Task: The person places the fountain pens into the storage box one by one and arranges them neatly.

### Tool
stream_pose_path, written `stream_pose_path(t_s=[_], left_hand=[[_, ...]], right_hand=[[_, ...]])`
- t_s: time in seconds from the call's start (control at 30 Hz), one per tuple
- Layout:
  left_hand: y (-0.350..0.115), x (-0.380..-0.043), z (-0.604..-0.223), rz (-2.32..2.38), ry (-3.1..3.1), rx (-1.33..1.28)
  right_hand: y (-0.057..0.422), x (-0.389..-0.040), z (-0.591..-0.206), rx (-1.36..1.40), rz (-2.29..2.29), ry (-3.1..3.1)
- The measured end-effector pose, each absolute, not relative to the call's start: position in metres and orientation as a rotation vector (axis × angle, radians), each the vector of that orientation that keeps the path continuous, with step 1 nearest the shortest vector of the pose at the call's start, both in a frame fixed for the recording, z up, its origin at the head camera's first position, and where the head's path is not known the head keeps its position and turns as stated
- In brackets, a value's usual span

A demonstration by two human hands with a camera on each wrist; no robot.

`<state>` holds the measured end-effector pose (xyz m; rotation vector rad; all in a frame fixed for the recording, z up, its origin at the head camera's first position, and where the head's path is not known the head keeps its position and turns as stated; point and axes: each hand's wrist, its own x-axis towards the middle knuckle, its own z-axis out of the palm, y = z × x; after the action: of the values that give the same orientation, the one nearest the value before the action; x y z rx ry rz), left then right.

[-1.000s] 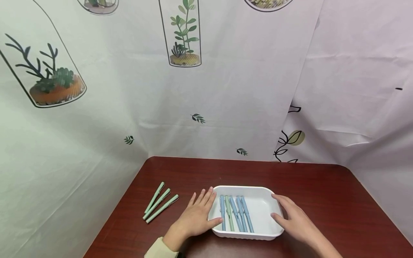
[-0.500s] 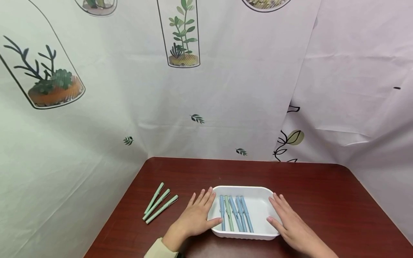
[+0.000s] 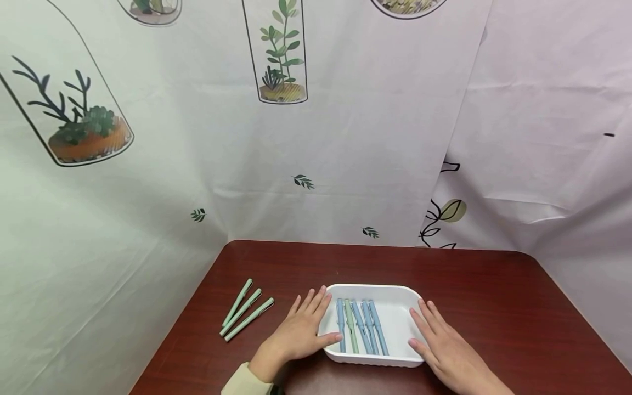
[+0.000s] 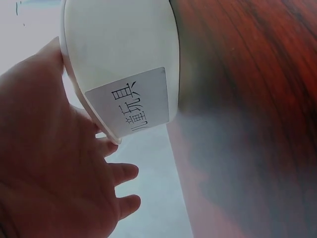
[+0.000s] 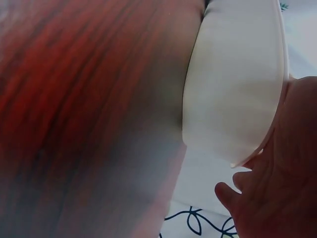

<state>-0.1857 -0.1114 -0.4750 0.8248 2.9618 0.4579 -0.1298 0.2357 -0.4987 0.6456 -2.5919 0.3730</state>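
A white plastic tray (image 3: 397,321) stands on the table between the two hands. Inside it, toward the left, several blue pens (image 3: 379,328) and one green pen (image 3: 351,326) lie side by side. My left hand (image 3: 298,332) rests on the tray's left rim, fingers straight and spread, thumb reaching over the inside. Across from it, my right hand (image 3: 451,351) lies over the right rim with its fingers extended. In the left wrist view the tray's outer wall (image 4: 124,39) bears a label (image 4: 131,101) with printed characters. Neither hand holds a pen.
Three green pens (image 3: 249,320) lie on the dark red table (image 3: 474,280), left of the tray and beyond the left hand. A white cloth (image 3: 355,137) printed with plants hangs behind the table and along both sides.
The right hand has shifted slightly left over the tray's right rim, and its fingers have straightened. The left hand, tray and pens stay where they were.
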Motion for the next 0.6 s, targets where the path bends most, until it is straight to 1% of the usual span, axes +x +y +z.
stream_pose_path(t_s=[0.37,0.6], left_hand=[[-0.128,-0.187,-0.459,0.467,3.16,0.864],[-0.152,-0.189,-0.45,0.508,3.375,0.765]], right_hand=[[0.236,-0.131,-0.5,0.667,0.364,-2.558],[0.235,-0.13,-0.498,0.663,0.349,-2.588]])
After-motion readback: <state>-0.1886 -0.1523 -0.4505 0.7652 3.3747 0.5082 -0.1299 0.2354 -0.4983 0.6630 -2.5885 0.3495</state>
